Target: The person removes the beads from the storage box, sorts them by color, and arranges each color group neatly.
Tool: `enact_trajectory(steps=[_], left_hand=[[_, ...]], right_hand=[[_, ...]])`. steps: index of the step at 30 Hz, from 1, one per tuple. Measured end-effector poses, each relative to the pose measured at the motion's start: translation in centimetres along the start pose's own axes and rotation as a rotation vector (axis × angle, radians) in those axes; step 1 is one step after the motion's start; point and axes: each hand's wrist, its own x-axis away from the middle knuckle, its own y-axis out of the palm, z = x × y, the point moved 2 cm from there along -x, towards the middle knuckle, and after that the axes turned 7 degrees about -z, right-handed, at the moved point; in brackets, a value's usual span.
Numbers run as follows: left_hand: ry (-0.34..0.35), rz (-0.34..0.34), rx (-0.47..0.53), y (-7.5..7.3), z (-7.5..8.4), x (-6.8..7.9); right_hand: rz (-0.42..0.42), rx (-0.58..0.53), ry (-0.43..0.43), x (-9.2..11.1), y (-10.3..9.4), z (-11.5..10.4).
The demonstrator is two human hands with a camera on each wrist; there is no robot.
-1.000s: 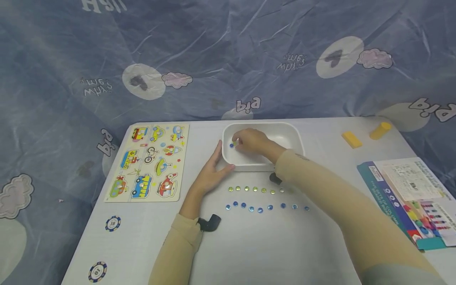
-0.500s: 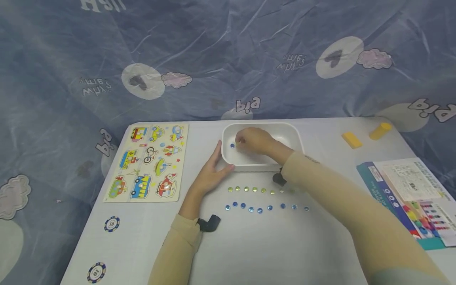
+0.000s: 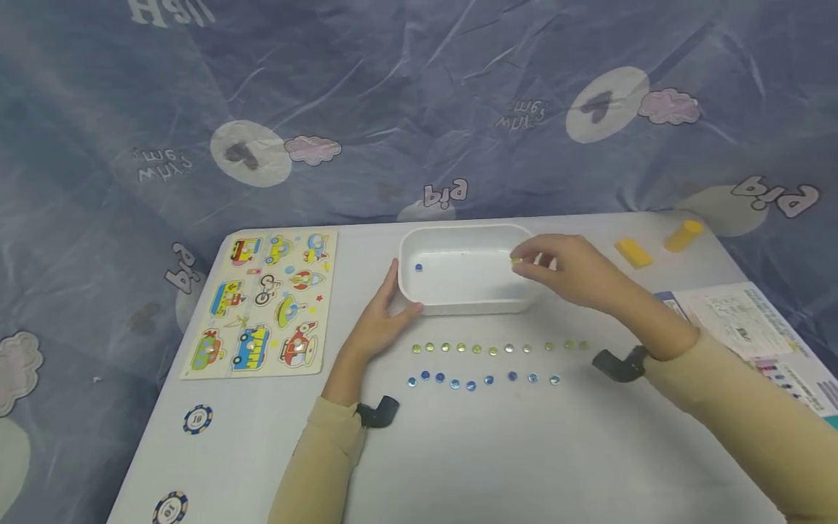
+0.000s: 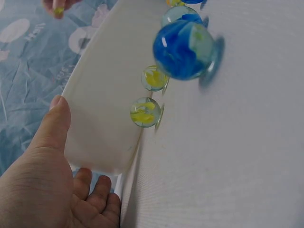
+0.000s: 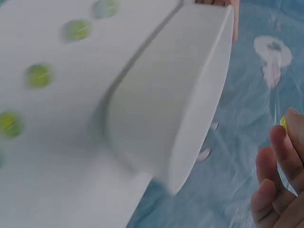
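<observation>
A white plastic tub (image 3: 452, 304) stands at the back of the table, with a blue marble (image 3: 419, 268) inside near its left end. My left hand (image 3: 378, 327) lies against the tub's left end, fingers and thumb spread around the near left corner. My right hand (image 3: 569, 271) is over the tub's right end, pinching a yellow marble (image 5: 283, 122) between thumb and forefinger. In front of the tub runs a row of clear marbles with yellow swirls (image 4: 145, 112). A row of blue marbles (image 4: 183, 50) lies nearer to me.
A wooden vehicle puzzle board (image 3: 262, 306) lies on the left, with two poker chips (image 3: 198, 419) nearer me. At the right are a yellow block (image 3: 633, 253), a yellow cylinder (image 3: 684, 236) and a flat printed box (image 3: 746, 320). A patterned blue cloth (image 3: 393, 109) hangs behind.
My right hand has lifted from the tub's left part and moved right with the yellow marble, uncovering the tub's inside and more of the yellow row. The left hand keeps its place on the tub.
</observation>
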Motion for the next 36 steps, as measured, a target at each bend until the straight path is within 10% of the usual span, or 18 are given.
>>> enact_trajectory(steps=[16,36], left_hand=[[0.03,0.009,0.011,-0.5,-0.1,0.1],[0.024,0.002,0.002,0.0,-0.2,0.0]], right_hand=[[-0.14,-0.004,0.279,9.4,3.0,12.3],[-0.161,-0.047,0.309,10.2,5.5,14.1]])
